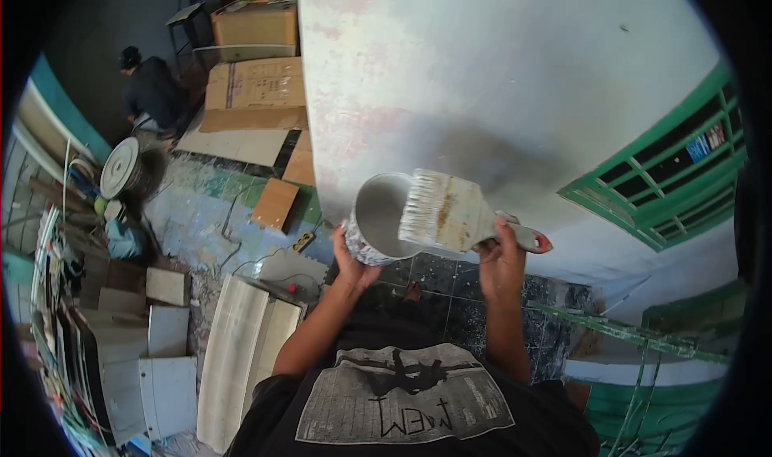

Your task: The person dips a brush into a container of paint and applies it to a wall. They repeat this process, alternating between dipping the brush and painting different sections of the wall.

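A round paint-smeared pot [382, 216] is in my left hand [351, 262], whose fingers wrap round its left side and underside. Its inside looks grey-white. My right hand [503, 266] is closed round the handle of a wide brush [450, 212], with the handle's red tip sticking out to the right. White paint coats the bristles, which point left and overlap the pot's right rim. Whether they touch it I cannot tell. Behind both stands a whitish wall [498, 71] with faint pink patches.
Another person [154, 91] crouches at the upper left near a round lidded bucket [121, 168]. Flattened cardboard [261, 83] lies beyond the wall's edge. Boards and panels [169, 385] crowd the lower left. A green window frame [643, 168] and green paint-spotted bars [635, 332] are at right.
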Tool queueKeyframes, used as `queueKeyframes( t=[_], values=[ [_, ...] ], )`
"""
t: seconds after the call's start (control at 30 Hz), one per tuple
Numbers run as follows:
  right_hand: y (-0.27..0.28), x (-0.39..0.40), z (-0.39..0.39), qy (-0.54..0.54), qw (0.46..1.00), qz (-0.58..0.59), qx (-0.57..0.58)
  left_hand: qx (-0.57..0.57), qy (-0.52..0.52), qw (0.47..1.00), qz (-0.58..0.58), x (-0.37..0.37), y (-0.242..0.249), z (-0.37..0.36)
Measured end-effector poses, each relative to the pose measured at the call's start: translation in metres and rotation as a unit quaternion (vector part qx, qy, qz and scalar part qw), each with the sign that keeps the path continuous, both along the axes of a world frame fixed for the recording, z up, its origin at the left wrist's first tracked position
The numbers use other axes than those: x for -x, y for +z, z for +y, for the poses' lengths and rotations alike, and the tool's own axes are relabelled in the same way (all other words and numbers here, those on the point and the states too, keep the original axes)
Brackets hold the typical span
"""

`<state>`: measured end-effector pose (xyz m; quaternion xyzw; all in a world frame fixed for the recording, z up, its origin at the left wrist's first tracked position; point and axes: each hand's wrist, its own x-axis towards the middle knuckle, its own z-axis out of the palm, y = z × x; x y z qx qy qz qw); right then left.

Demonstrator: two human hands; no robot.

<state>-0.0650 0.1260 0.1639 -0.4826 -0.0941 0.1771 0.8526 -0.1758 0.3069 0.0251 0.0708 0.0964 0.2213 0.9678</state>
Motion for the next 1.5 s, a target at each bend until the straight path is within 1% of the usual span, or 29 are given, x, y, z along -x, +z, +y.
queueKeyframes(
  t=[0.03,0.13,0.2,0.23,0.3,0.33,0.4,0.43,0.57,0.67,0.8,0.83,0.93,0.97,1.0,1.03,1.07,1.1,1.2,1.3,1.33,1.4,1.43,1.5],
  values=[
    [0.002,0.001,-0.002,-0.002,1.0,-0.005,0.003,0.004,0.008,1.0,0.005,0.0,-0.005,0.0],
    [-0.004,-0.004,-0.006,-0.025,0.999,-0.006,0.022,0.016,-0.019,0.999,-0.029,0.002,-0.005,-0.001],
    [-0.008,-0.004,-0.008,-0.038,0.999,-0.002,0.032,0.018,-0.011,0.999,-0.028,0.004,-0.006,-0.004],
    [-0.013,-0.007,-0.01,-0.05,0.997,0.046,0.03,0.018,-0.01,0.999,-0.026,0.003,-0.006,-0.006],
    [-0.018,-0.004,-0.014,-0.033,0.998,0.035,0.048,0.01,-0.014,1.0,-0.007,0.003,-0.013,-0.008],
    [-0.019,-0.003,-0.016,-0.027,0.998,0.025,0.059,0.015,-0.021,1.0,-0.018,0.004,-0.019,-0.008],
    [-0.021,-0.001,-0.015,-0.023,0.998,0.028,0.045,0.026,-0.038,0.998,-0.041,0.006,-0.02,-0.008],
    [-0.023,-0.002,-0.015,-0.029,0.998,0.029,0.048,0.027,-0.034,0.999,-0.026,0.006,-0.02,-0.01],
    [-0.028,0.0,-0.017,-0.031,0.998,0.044,0.033,0.04,-0.026,0.999,-0.025,0.007,-0.014,-0.011],
    [-0.033,-0.004,-0.02,-0.033,0.998,0.017,0.059,0.038,-0.017,0.999,-0.022,0.002,-0.016,-0.011],
    [-0.034,-0.005,-0.018,-0.041,0.997,0.05,0.029,0.036,-0.018,0.998,-0.038,0.002,-0.023,-0.011],
    [-0.032,-0.004,-0.018,-0.037,0.998,0.024,0.05,0.034,-0.019,0.998,-0.041,0.001,-0.025,-0.012],
    [-0.033,-0.006,-0.018,-0.025,0.999,0.045,0.002,0.028,-0.021,0.999,-0.025,0.005,-0.021,-0.012],
    [-0.033,-0.007,-0.015,-0.048,0.997,0.067,-0.001,0.025,-0.019,0.999,-0.019,0.005,-0.021,-0.012],
    [-0.031,-0.005,-0.015,-0.041,0.998,0.053,0.007,0.022,-0.018,1.0,-0.012,0.004,-0.021,-0.013],
    [-0.028,-0.003,-0.014,-0.035,0.998,0.039,0.016,0.019,-0.017,1.0,-0.012,0.002,-0.032,-0.011],
    [-0.025,-0.001,-0.012,-0.03,0.999,0.026,0.024,0.021,-0.017,0.999,-0.018,0.002,-0.03,-0.011],
    [-0.024,0.001,-0.009,-0.038,0.998,0.057,-0.002,0.024,-0.019,0.999,-0.023,0.003,-0.028,-0.011],
    [-0.026,0.002,-0.008,-0.031,0.999,0.022,0.024,0.027,-0.022,0.999,-0.027,0.004,-0.023,-0.011],
    [-0.02,0.003,-0.008,0.013,0.998,0.06,0.006,0.015,-0.011,1.0,-0.015,0.005,-0.026,-0.009],
    [-0.023,0.0,-0.009,0.013,0.996,0.089,-0.008,0.008,-0.013,1.0,-0.017,0.005,-0.032,-0.009],
    [-0.036,-0.008,-0.01,0.016,0.989,0.145,-0.035,-0.005,-0.017,1.0,-0.019,0.007,-0.025,-0.011],
    [-0.042,-0.011,-0.011,0.016,0.987,0.155,-0.037,-0.029,-0.008,0.999,0.009,0.005,-0.023,-0.011],
    [-0.053,-0.014,-0.013,0.016,0.984,0.175,-0.04,-0.031,-0.011,0.999,0.004,0.005,-0.019,-0.011]
  ],
)
